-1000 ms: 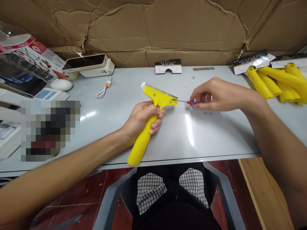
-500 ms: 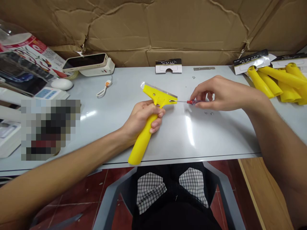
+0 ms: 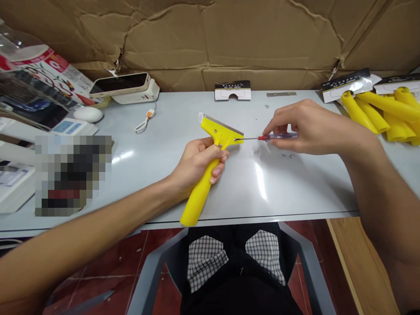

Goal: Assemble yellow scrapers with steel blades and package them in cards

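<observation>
My left hand (image 3: 206, 164) is closed around the neck of a yellow scraper (image 3: 200, 192), whose handle slants down toward the table's front edge. A metal blade (image 3: 226, 126) runs along the top of its head. In my right hand (image 3: 295, 127) is a screwdriver (image 3: 278, 136) with a clear purplish handle and red collar, held between thumb and fingers. Its thin shaft points left, and the tip meets the screw (image 3: 235, 139) at the right end of the scraper head. Loose screws (image 3: 287, 155) lie on the table below my right hand.
Several yellow handles (image 3: 364, 111) with packaging cards are piled at the right. A card (image 3: 232, 91) and a flat metal blade (image 3: 281, 94) lie at the back, before a cardboard wall (image 3: 246, 39). Phone (image 3: 120, 84), mouse (image 3: 88, 114) and bottle (image 3: 49, 65) stand left.
The view has shifted slightly. More of the screwdriver's handle shows in my right hand, whose fingers have changed position; the tip stays at the same screw. My left hand keeps its hold.
</observation>
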Demonstrator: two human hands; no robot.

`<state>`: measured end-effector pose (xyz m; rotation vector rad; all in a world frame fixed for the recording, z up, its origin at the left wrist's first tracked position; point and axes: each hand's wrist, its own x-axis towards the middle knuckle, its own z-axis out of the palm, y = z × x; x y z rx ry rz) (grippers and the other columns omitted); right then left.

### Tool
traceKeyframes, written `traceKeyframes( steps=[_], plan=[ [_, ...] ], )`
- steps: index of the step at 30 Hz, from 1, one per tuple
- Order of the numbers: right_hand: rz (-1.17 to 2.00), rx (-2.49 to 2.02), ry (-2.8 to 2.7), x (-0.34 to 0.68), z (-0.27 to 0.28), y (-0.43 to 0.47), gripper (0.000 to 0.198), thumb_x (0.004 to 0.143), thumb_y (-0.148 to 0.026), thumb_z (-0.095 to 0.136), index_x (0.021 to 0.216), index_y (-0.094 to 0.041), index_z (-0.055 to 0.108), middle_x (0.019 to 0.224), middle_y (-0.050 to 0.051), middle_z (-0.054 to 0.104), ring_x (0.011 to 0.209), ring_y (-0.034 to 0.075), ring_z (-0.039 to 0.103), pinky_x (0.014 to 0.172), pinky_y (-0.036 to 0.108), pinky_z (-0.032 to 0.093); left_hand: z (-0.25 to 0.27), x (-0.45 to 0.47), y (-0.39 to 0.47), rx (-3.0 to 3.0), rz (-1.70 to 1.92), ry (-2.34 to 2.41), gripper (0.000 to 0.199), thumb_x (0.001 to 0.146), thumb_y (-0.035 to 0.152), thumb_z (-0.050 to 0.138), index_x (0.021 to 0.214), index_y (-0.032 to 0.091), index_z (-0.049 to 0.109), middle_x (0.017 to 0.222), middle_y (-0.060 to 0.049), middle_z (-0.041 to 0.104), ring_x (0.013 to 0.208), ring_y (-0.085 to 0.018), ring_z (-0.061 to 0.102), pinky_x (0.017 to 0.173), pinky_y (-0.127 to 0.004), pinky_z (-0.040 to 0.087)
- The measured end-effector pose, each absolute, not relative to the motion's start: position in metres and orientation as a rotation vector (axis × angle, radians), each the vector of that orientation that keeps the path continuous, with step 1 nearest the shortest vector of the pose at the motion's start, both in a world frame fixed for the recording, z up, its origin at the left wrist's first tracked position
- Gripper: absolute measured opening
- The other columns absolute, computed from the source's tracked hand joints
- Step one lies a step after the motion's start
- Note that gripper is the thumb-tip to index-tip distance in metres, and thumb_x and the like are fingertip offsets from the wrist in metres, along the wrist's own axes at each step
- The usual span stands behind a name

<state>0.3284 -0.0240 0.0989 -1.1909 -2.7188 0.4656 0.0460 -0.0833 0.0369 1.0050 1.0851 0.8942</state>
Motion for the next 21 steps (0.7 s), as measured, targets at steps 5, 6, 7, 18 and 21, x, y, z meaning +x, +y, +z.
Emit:
traceKeyframes(
  steps=[5,6,7,18,21],
  plan=[
    [0.342,-1.16,-2.684,0.327,0.102,-0.034,0.028,0.101,-0.042,0.069,0.114,-0.03,0.092,0.105,0.008,0.084,0.091,0.03,0.075,0.09,0.047,0.058,0.038,0.048,-0.084,1.014,0.91,1.094,0.018,0.077,0.022,0.076,0.071,0.021,0.06,0.047,0.002,0.052,0.035,-0.008,0.043,0.036,-0.02,0.035],
    [0.318,-1.148,-2.681,0.326,0.103,-0.036,0.03,0.102,-0.041,0.067,0.115,-0.031,0.092,0.106,0.009,0.083,0.092,0.031,0.075,0.092,0.049,0.058,0.039,0.048,-0.084,1.014,0.912,1.098,0.017,0.076,0.022,0.076,0.071,0.02,0.06,0.047,0.002,0.052,0.035,-0.008,0.043,0.036,-0.02,0.035],
    [0.296,-1.132,-2.68,0.325,0.104,-0.038,0.031,0.103,-0.041,0.066,0.117,-0.031,0.092,0.107,0.009,0.082,0.093,0.031,0.075,0.093,0.05,0.059,0.039,0.049,-0.084,1.016,0.914,1.102,0.017,0.076,0.022,0.076,0.071,0.02,0.06,0.046,0.002,0.052,0.034,-0.008,0.043,0.036,-0.02,0.035],
    [0.227,-1.324,-2.439,0.312,0.11,-0.052,0.03,0.108,-0.063,0.063,0.112,-0.041,0.083,0.112,0.006,0.081,0.103,0.034,0.074,0.098,0.054,0.059,0.037,0.05,-0.083,0.995,0.929,1.119,0.014,0.074,0.022,0.075,0.071,0.019,0.061,0.046,0.002,0.051,0.035,-0.008,0.042,0.035,-0.019,0.033],
    [0.317,-1.288,-2.439,0.308,0.105,-0.051,0.029,0.109,-0.06,0.062,0.115,-0.038,0.081,0.117,0.007,0.081,0.108,0.035,0.074,0.097,0.052,0.057,0.037,0.049,-0.083,0.998,0.932,1.114,0.014,0.072,0.021,0.075,0.071,0.02,0.061,0.046,0.002,0.051,0.035,-0.008,0.042,0.035,-0.019,0.034]
  ],
)
